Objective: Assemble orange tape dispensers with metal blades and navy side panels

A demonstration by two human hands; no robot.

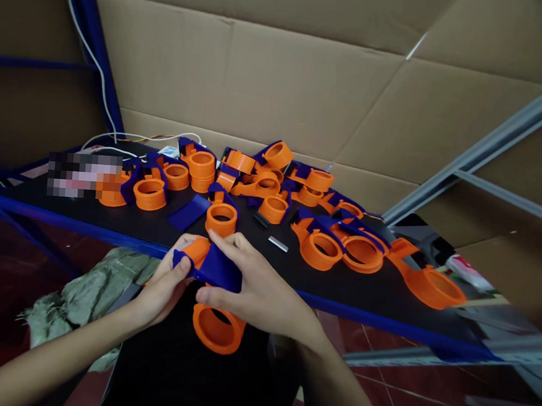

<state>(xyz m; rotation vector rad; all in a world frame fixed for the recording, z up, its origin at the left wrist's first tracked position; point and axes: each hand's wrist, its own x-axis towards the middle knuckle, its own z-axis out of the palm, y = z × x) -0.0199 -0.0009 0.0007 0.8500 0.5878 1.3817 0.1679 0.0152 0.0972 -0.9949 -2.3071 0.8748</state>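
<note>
Between my two hands, in front of the shelf edge, is an orange and blue tape dispenser (218,329), its round orange hub hanging below. My left hand (167,285) grips the orange end, with its thumb on the edge of the blue part. Wrapped around the blue cover (220,267) from the other side is my right hand (256,282), its thumb and fingers closed on it. My palms hide part of the dispenser. Just beyond my hands stands another tape dispenser (222,218), and a loose blue plate (189,212) lies to its left.
Several more tape dispensers (318,249) crowd the black shelf (249,251). A small metal strip (278,244) and a dark piece (261,219) lie among them. White cables (103,86) run at the left. Cardboard (261,72) backs the shelf; a green sack (93,289) is below left.
</note>
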